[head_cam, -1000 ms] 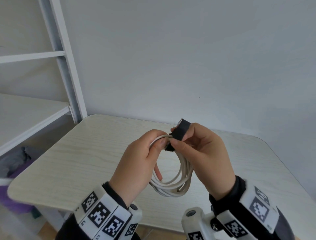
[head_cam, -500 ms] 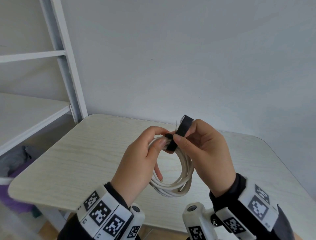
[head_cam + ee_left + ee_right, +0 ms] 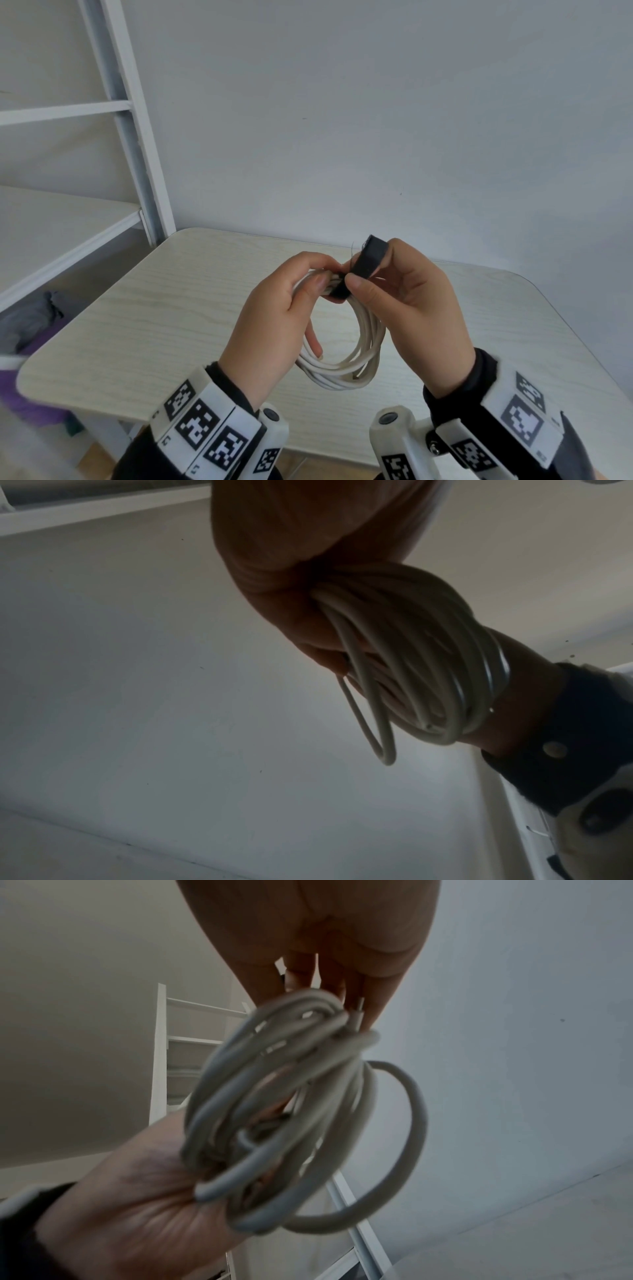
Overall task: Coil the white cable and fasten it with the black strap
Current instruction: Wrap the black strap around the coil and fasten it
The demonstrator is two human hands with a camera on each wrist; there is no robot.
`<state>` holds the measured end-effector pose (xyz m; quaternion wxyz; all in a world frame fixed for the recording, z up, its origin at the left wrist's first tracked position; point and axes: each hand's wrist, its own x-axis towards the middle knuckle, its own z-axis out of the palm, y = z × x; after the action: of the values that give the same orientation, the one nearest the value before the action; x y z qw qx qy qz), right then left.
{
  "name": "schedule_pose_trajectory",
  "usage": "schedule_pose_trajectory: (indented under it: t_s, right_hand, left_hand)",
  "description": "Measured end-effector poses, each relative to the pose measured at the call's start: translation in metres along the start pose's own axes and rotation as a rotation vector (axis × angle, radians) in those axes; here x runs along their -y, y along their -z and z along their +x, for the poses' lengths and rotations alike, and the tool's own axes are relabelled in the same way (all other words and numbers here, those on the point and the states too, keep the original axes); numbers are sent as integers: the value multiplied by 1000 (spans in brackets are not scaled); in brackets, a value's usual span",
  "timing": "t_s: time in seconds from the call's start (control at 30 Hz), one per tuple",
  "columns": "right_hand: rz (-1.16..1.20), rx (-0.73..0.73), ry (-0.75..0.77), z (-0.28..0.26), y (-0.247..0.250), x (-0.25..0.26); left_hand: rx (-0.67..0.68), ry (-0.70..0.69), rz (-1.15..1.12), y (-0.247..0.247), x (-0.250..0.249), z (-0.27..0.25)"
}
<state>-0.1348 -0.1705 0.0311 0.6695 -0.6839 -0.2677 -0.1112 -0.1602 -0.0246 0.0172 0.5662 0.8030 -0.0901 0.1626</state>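
Since a second ago the right hand has drawn the black strap slightly higher and tauter, while the coil has hardly shifted.

Held in the air above the wooden table, the white cable hangs as a finished coil, its loops drooping toward 6 o'clock. At 12 o'clock on the coil, the left hand curls its fingers and thumb round the bunched strands, apparently to keep them from springing apart. Meeting it from 3 o'clock, the right hand pinches the strap between thumb and fingers, its free end pointing to 1 o'clock, the lower part already against the bundle. Pulling it tight before wrapping it over looks like the aim; fastening is not yet done.
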Motion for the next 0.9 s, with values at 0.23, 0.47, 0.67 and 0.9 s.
schedule_pose_trajectory:
  t_s: [0.23,0.47,0.67,0.9]
  right_hand:
    - [-123,51,61,-1,4,6]
    - [-236,109,105,2,10,15]
    - [-272,140,37,23,18,29]
    - [9,250,-272,45,25,23]
  left_hand:
    - [6,13,-8,2,-1,0]
    - [15,19,22,4,-1,0]
    - [54,-37,76,3,-7,-3]
    - [79,-99,70,5,-13,-9]
